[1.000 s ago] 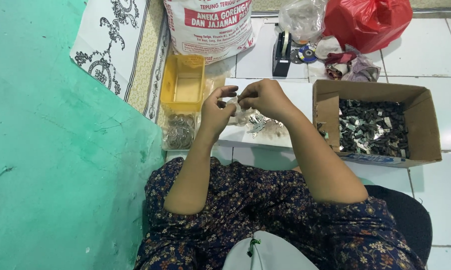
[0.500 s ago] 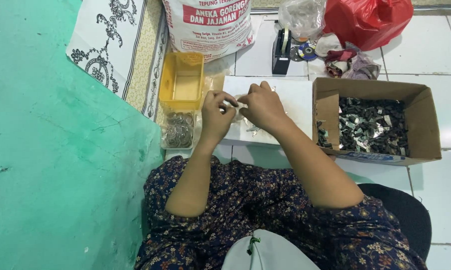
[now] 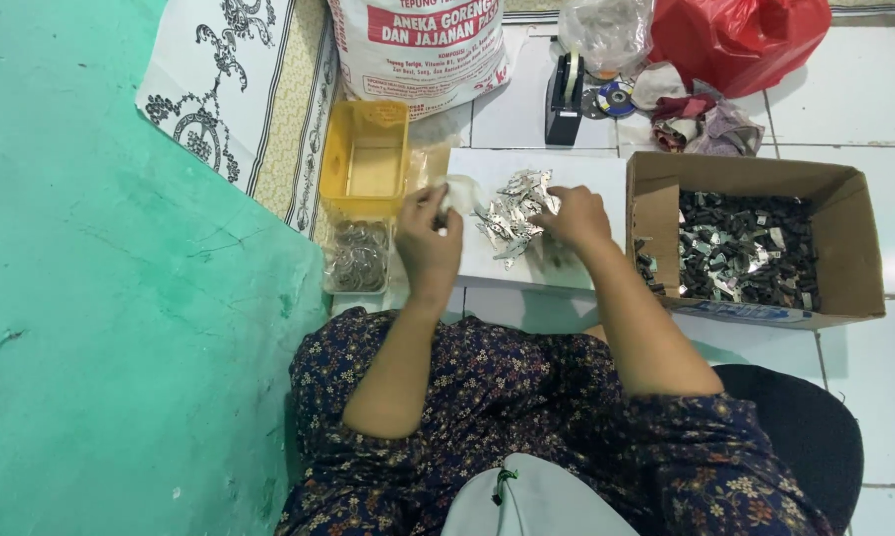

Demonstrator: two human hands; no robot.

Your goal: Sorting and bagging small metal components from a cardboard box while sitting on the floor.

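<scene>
White tiled floor [image 3: 864,99], teal wall at left. Left hand [image 3: 428,243] pinches a small pale piece [image 3: 459,192] beside the yellow tray [image 3: 365,159]. Right hand [image 3: 574,220] rests, fingers curled, on the metal clip pile [image 3: 512,210] on a white board [image 3: 586,174]; grip unclear. Cardboard box [image 3: 755,179] of dark parts sits right; tape dispenser [image 3: 565,99] behind.

A white tiled floor [image 3: 864,79] carries everything. On it lie a white board [image 3: 567,171] strewn with small metal pieces [image 3: 512,213], a cardboard box [image 3: 656,199] of dark and silvery parts just to the board's right, and a yellow tray [image 3: 365,159] and a clear tub [image 3: 356,260] to its left. Farther back stand a printed sack [image 3: 418,45], a black tape dispenser [image 3: 564,104], a clear bag [image 3: 606,30] and a red bag [image 3: 740,40]; a patterned mat [image 3: 229,99] lies at the left.
</scene>
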